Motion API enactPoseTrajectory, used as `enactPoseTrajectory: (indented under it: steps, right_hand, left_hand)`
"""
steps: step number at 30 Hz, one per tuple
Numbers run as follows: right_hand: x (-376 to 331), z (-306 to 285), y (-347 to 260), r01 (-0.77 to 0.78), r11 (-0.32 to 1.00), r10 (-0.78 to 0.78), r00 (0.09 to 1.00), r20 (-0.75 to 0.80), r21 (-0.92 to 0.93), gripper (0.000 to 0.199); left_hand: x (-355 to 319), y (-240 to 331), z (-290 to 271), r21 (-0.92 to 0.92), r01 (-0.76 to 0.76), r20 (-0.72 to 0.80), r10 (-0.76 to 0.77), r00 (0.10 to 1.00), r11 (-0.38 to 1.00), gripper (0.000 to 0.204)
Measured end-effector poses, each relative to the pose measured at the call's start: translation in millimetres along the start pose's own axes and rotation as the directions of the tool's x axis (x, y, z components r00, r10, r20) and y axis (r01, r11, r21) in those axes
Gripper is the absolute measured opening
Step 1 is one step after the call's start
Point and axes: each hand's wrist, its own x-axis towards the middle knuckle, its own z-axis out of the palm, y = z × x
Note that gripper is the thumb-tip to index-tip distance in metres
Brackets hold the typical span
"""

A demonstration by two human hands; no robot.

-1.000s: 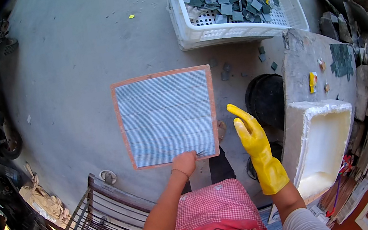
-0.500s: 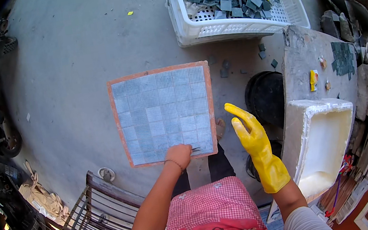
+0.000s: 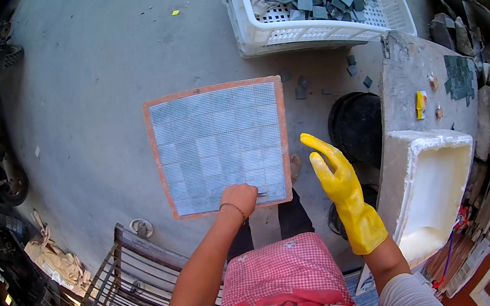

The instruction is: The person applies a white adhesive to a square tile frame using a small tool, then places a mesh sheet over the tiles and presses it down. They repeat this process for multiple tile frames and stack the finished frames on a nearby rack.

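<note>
My bare left hand [image 3: 240, 197] grips the near edge of a square orange-framed tray [image 3: 159, 159] that carries a mesh-covered sheet of pale grey mosaic tiles [image 3: 219, 147], held level above the concrete floor. To the right of the tray, my right hand [image 3: 333, 168] wears a yellow rubber glove; its fingers are spread and it holds nothing.
A white plastic crate [image 3: 278, 33] of dark grey tile pieces stands at the far side. A black bucket [image 3: 358, 126], a white foam box [image 3: 428, 189] and a stone slab [image 3: 417, 73] are at the right. A metal rack [image 3: 119, 286] sits at the lower left.
The tray has shifted left and slightly away in my left hand's grip. The gloved right hand has stayed beside it, open.
</note>
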Motion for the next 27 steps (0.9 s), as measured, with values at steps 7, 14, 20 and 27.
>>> enactPoseTrajectory:
  steps: [7, 14, 20, 27]
  right_hand:
    - [0, 8, 2, 0.005, 0.999, -0.006, 1.0, 0.022, 0.034, 0.034]
    - [2, 9, 0, 0.109, 0.991, -0.103, 0.992, 0.072, -0.079, 0.036]
    - [7, 19, -1, 0.133, 0.987, -0.123, 0.985, 0.119, -0.085, 0.036]
    - [18, 35, 2, 0.246, 0.958, -0.225, 0.964, 0.142, -0.148, 0.033]
  left_hand:
    - [4, -3, -2, -0.005, -0.028, 0.022, 0.028, 0.999, 1.0, 0.013]
    - [5, -9, -11, -0.003, -0.086, 0.065, 0.086, 0.994, 0.996, 0.013]
    - [7, -8, -4, 0.033, -0.093, 0.051, 0.091, 0.995, 0.995, 0.014]
    - [3, -10, 3, 0.0, -0.079, 0.022, 0.079, 0.997, 0.997, 0.014]
